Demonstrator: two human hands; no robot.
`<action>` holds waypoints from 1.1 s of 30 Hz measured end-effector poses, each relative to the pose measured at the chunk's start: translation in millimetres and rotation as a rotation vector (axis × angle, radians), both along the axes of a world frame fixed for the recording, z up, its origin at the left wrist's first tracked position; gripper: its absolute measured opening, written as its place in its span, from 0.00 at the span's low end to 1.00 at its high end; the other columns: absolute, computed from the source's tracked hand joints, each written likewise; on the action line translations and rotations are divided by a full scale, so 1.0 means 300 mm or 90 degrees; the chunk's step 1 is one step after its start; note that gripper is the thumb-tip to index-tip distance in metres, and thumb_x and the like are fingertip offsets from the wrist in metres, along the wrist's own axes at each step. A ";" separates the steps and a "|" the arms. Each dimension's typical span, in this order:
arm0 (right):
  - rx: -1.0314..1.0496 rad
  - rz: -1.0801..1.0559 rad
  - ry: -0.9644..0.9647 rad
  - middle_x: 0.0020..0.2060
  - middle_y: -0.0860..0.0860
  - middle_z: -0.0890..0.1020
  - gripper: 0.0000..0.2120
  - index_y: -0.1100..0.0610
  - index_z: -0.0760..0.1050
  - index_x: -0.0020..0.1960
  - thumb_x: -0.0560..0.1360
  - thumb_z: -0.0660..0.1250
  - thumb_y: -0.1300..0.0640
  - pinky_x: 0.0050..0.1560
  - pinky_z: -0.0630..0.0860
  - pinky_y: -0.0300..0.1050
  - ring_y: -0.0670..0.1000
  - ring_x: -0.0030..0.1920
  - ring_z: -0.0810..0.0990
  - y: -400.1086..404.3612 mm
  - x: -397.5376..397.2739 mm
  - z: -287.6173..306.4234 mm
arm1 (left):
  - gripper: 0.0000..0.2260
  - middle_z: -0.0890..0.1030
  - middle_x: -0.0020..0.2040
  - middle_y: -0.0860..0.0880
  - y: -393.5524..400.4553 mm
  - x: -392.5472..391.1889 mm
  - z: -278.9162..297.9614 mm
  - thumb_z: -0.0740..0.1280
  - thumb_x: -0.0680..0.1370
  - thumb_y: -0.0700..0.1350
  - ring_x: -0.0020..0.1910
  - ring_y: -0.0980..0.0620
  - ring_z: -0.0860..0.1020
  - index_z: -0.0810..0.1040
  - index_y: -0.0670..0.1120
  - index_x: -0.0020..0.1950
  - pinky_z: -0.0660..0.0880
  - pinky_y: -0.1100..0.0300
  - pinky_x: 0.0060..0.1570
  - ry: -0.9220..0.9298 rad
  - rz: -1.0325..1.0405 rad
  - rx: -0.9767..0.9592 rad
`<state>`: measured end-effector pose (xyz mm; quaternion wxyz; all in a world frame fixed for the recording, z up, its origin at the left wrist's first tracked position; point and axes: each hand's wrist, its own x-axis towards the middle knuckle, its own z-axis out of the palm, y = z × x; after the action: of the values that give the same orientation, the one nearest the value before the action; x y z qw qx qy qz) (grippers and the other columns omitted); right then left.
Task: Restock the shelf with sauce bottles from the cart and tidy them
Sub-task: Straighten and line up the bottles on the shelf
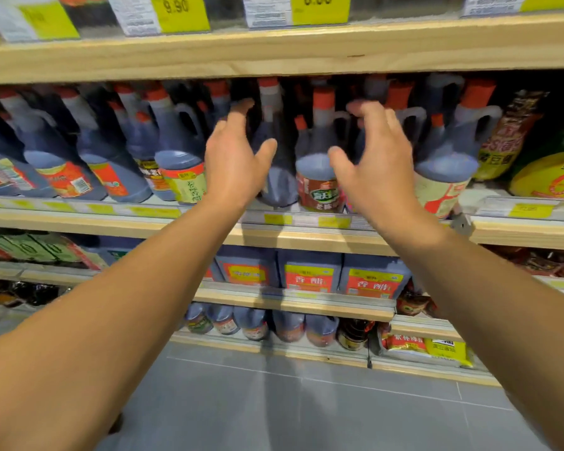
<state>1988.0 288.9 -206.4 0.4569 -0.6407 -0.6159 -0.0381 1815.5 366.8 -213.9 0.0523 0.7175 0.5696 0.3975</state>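
1. Two dark sauce bottles with red caps stand centre on the pale wooden shelf [274, 237]: a plain-backed one [275, 177] and a red-labelled one [318, 180].
2. Left hand [232, 157] and right hand [380, 164] flank them, fingers spread wide, gripping nothing; any contact is blurred.
3. Similar handled jugs [176, 157] crowd both sides.
4. Yellow price tags [179, 13] above.

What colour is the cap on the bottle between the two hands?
Orange-red, on the bottle with the dark red label; clearest in the head view.
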 end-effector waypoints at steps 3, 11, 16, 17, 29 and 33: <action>-0.077 -0.092 -0.125 0.55 0.61 0.76 0.20 0.59 0.70 0.64 0.76 0.65 0.51 0.56 0.68 0.53 0.63 0.58 0.73 0.065 -0.062 0.063 | 0.28 0.80 0.55 0.42 0.059 0.008 0.013 0.67 0.72 0.58 0.57 0.40 0.76 0.69 0.48 0.68 0.71 0.54 0.51 -0.011 -0.008 -0.005; -0.224 -0.158 -0.233 0.57 0.62 0.79 0.16 0.56 0.74 0.64 0.77 0.60 0.59 0.50 0.74 0.52 0.66 0.57 0.76 0.172 -0.106 0.115 | 0.24 0.80 0.60 0.47 0.173 0.005 0.002 0.69 0.70 0.54 0.58 0.44 0.77 0.73 0.50 0.65 0.72 0.58 0.50 -0.074 -0.089 -0.032; -0.140 -0.085 -0.169 0.69 0.54 0.72 0.26 0.47 0.65 0.73 0.76 0.61 0.59 0.58 0.71 0.51 0.60 0.66 0.70 0.168 -0.098 0.110 | 0.34 0.73 0.69 0.50 0.179 -0.054 -0.009 0.69 0.72 0.41 0.64 0.48 0.74 0.60 0.54 0.76 0.71 0.63 0.60 -0.078 -0.219 -0.057; -0.127 -0.081 -0.166 0.69 0.53 0.72 0.26 0.47 0.65 0.73 0.76 0.61 0.59 0.58 0.71 0.50 0.60 0.66 0.70 0.170 -0.095 0.106 | 0.36 0.72 0.70 0.49 0.177 -0.056 -0.004 0.69 0.73 0.42 0.65 0.47 0.74 0.58 0.54 0.77 0.70 0.62 0.60 -0.066 -0.221 -0.042; -0.017 -0.085 -0.109 0.65 0.53 0.75 0.23 0.49 0.72 0.67 0.74 0.62 0.63 0.58 0.71 0.48 0.58 0.64 0.72 0.229 -0.063 0.049 | 0.37 0.78 0.62 0.52 0.227 -0.022 0.015 0.74 0.70 0.46 0.58 0.53 0.77 0.61 0.53 0.75 0.76 0.60 0.54 -0.151 -0.256 -0.078; -0.013 -0.076 -0.132 0.64 0.54 0.75 0.22 0.50 0.72 0.67 0.75 0.62 0.63 0.58 0.73 0.50 0.59 0.63 0.72 0.230 -0.049 0.045 | 0.36 0.73 0.67 0.53 0.280 -0.028 0.069 0.74 0.69 0.39 0.64 0.55 0.72 0.63 0.49 0.74 0.69 0.67 0.56 -0.128 -0.348 -0.143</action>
<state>1973.3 358.0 -192.9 0.3811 -0.6737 -0.6208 -0.1245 1807.2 450.8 -193.2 0.2921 0.7910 0.3881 0.3719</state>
